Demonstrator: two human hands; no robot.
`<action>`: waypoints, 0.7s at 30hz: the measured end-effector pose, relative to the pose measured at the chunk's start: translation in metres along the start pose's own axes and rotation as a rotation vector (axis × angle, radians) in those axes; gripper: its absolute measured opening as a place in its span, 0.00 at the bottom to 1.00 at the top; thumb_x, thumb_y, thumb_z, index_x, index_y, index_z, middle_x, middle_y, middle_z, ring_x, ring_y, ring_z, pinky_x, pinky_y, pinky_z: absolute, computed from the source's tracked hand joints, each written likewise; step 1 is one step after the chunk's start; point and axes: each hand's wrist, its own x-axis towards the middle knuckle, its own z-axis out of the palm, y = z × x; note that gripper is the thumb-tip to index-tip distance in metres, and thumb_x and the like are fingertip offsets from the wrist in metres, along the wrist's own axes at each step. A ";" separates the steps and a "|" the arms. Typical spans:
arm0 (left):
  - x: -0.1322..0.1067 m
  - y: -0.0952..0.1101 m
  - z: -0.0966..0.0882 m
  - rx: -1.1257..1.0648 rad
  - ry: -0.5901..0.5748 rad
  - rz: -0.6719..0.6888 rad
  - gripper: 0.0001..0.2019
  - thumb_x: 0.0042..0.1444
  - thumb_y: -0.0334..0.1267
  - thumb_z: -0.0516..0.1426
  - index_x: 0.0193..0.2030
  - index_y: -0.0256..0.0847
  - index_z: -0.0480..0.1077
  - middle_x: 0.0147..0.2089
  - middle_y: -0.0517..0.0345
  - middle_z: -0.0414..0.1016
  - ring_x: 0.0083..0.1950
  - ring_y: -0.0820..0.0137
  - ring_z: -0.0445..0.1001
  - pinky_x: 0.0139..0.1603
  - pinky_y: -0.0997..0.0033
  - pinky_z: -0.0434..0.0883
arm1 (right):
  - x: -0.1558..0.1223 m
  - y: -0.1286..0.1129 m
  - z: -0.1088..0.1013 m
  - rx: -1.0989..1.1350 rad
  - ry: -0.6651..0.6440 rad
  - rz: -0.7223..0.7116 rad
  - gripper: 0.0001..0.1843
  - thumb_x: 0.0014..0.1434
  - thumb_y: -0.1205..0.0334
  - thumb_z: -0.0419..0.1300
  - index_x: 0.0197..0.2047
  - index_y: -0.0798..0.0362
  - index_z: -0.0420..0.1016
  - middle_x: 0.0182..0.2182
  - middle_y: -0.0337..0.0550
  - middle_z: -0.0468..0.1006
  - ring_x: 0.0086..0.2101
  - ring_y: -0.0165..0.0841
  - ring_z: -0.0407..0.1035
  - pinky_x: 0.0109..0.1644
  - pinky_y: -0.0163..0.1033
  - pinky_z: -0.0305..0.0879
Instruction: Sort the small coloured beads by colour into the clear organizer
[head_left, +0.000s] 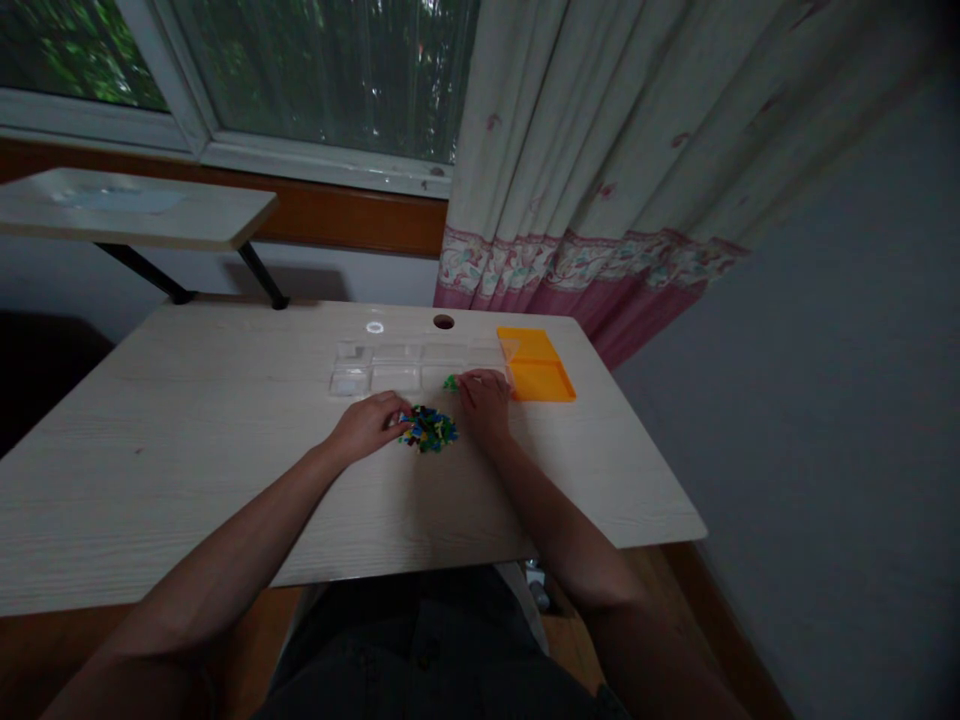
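A small heap of tiny building bricks (430, 430), in blue, green, yellow and dark red, lies on the table. My left hand (369, 424) rests at the heap's left edge, its fingers curled together at the bricks; what they pinch is too small to name. Behind the heap is a clear plastic compartment tray (395, 378). My right hand (486, 402) is over the tray's front right part with its fingers bent together, hiding what may be in them. Beside those fingertips, a few green bricks (450, 383) show at the tray.
Right of the tray lies an orange plastic tray (541, 380), partly beneath the clear one. A round cable hole (444, 322) opens in the table (187, 430) behind. A raised shelf (225, 215) stands back left; a curtain (570, 200) hangs behind.
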 end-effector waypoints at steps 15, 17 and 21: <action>0.001 0.002 0.001 -0.020 0.023 -0.011 0.11 0.63 0.47 0.56 0.43 0.44 0.75 0.39 0.57 0.75 0.39 0.67 0.74 0.39 0.71 0.66 | 0.000 -0.007 -0.005 0.075 -0.021 -0.039 0.13 0.69 0.56 0.56 0.43 0.49 0.81 0.42 0.46 0.79 0.48 0.38 0.66 0.56 0.46 0.59; 0.001 0.002 0.001 -0.042 0.044 -0.009 0.13 0.65 0.48 0.54 0.42 0.44 0.75 0.39 0.57 0.75 0.39 0.67 0.74 0.39 0.70 0.66 | 0.001 -0.008 -0.006 0.084 -0.033 -0.051 0.13 0.69 0.57 0.56 0.43 0.50 0.81 0.42 0.46 0.79 0.48 0.38 0.66 0.56 0.45 0.59; 0.002 0.002 0.002 -0.103 0.095 -0.026 0.14 0.66 0.46 0.51 0.42 0.42 0.74 0.40 0.55 0.76 0.40 0.67 0.74 0.42 0.69 0.67 | -0.002 -0.017 -0.010 0.131 -0.091 -0.178 0.11 0.67 0.59 0.58 0.46 0.48 0.82 0.43 0.45 0.80 0.49 0.37 0.66 0.57 0.44 0.60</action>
